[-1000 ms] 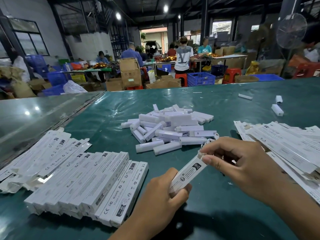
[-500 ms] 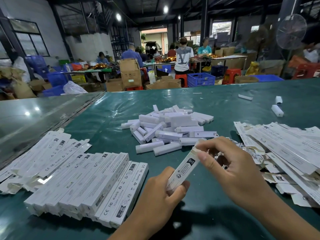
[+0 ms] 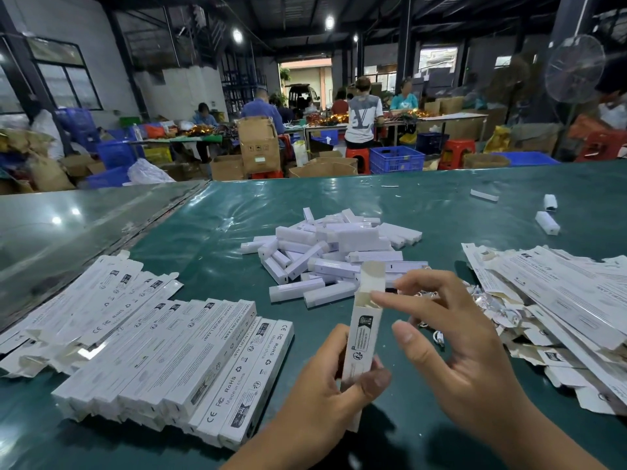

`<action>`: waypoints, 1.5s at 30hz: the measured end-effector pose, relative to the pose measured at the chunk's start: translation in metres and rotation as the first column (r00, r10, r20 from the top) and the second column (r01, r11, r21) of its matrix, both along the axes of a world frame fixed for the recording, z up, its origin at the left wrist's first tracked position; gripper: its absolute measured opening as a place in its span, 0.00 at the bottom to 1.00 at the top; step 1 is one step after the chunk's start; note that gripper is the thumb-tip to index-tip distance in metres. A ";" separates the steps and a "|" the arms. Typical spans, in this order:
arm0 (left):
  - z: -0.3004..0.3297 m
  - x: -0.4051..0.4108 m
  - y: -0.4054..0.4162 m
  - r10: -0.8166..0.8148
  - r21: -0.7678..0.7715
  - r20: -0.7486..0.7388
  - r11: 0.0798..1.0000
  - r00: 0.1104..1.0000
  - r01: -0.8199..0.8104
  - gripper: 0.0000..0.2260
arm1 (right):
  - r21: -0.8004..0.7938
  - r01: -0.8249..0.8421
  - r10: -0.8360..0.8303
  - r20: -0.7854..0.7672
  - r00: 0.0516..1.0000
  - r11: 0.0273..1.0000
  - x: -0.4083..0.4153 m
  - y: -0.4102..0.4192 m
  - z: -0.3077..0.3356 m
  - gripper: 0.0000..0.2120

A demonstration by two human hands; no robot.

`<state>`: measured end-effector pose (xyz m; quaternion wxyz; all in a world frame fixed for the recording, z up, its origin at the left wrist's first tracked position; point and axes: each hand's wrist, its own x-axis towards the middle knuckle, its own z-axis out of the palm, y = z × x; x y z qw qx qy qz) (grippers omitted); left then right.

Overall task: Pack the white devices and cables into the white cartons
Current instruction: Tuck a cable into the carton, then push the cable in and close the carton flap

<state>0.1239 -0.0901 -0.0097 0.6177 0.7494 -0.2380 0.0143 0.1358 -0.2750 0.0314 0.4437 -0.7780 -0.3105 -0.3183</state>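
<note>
1. Our left hand point(image 3: 325, 398) grips a carton point(image 3: 361, 337) round its lower half, thumb across the front, fingers curled behind. The carton stands nearly upright, its top flap point(image 3: 372, 274) open and raised.
2. Our right hand point(image 3: 454, 347) hovers at the carton's 3 o'clock side, fingers loosely spread. The index fingertip point(image 3: 378, 296) touches the carton's open mouth; the thumb is just beside the carton wall. We cannot tell whether it holds anything.
3. At 12 o'clock from the hands lies a heap of devices point(image 3: 336, 252) on the green table point(image 3: 210, 232).
4. At 9 o'clock lie rows of filled cartons point(image 3: 176, 361), side by side, printed faces up.
5. At 3 o'clock lies a stack of flat cartons point(image 3: 556, 300), and beside it, partly hidden behind our right hand, a tangle of cables point(image 3: 485, 300).
6. At 1 o'clock, well apart from the heap, lie a few stray devices point(image 3: 547, 222).
7. Beyond the table, people work at benches among brown boxes point(image 3: 258, 144) and blue crates point(image 3: 397, 158).
</note>
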 end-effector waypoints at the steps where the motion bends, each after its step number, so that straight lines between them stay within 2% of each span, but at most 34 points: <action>1: 0.003 0.000 0.002 0.026 0.019 0.066 0.999 0.997 -0.028 0.18 | 0.003 -0.015 0.015 0.004 1.000 1.000 -0.001 0.000 0.000 0.14; 3: 0.008 0.000 0.008 0.116 0.012 0.260 0.992 0.959 -0.123 0.22 | -0.003 -0.050 0.050 0.031 0.998 0.999 -0.003 0.002 0.001 0.13; 6: 0.015 0.001 0.017 0.149 -0.036 0.500 0.988 0.853 -0.152 0.19 | -0.007 -0.092 0.093 0.060 0.994 0.996 -0.007 0.005 0.003 0.12; 11: 0.023 0.002 0.020 0.196 -0.094 0.486 0.981 0.852 -0.172 0.16 | 0.065 -0.239 0.240 -0.022 0.970 0.969 -0.008 0.005 0.003 0.13; 17: 0.024 0.002 0.021 0.186 -0.102 0.502 0.982 0.845 -0.156 0.16 | 0.142 -0.292 0.303 -0.056 0.951 0.946 -0.006 0.004 -0.003 0.14; 21: 0.028 0.003 0.021 0.136 -0.026 0.588 0.988 0.797 -0.149 0.15 | 0.377 -0.359 0.426 -0.108 0.898 0.854 -0.007 0.009 -0.001 0.11; 24: 0.030 0.002 0.021 0.130 -0.021 0.612 0.989 0.780 -0.149 0.14 | 0.529 -0.287 0.432 -0.171 0.886 0.798 -0.008 0.014 0.005 0.10; 27: 0.028 0.002 0.018 0.131 -0.031 0.614 0.989 0.778 -0.142 0.14 | 0.451 -0.283 0.436 -0.281 0.855 0.847 -0.009 0.015 0.010 0.12; 30: 0.024 0.001 0.016 0.186 -0.094 0.551 0.982 0.813 -0.161 0.17 | 0.389 -0.346 0.473 -0.302 0.827 0.854 -0.012 0.015 0.012 0.14; 34: 0.019 -0.002 0.016 0.202 -0.136 0.455 0.978 0.867 -0.157 0.19 | 0.308 -0.282 0.356 -0.218 0.909 0.909 -0.011 0.015 0.014 0.10; 36: 0.018 -0.002 0.014 0.177 -0.113 0.482 0.984 0.858 -0.139 0.19 | 0.242 -0.236 0.274 -0.136 0.952 0.941 -0.010 0.013 0.013 0.06; 39: 0.018 -0.002 0.013 0.174 -0.087 0.517 0.985 0.838 -0.151 0.19 | 0.162 -0.164 0.178 -0.070 0.982 0.973 -0.009 0.010 0.012 0.05; 45: 0.020 -0.002 0.012 0.172 -0.038 0.611 0.981 0.773 -0.189 0.21 | 0.147 -0.079 0.084 -0.024 0.996 0.986 -0.011 0.010 0.012 0.07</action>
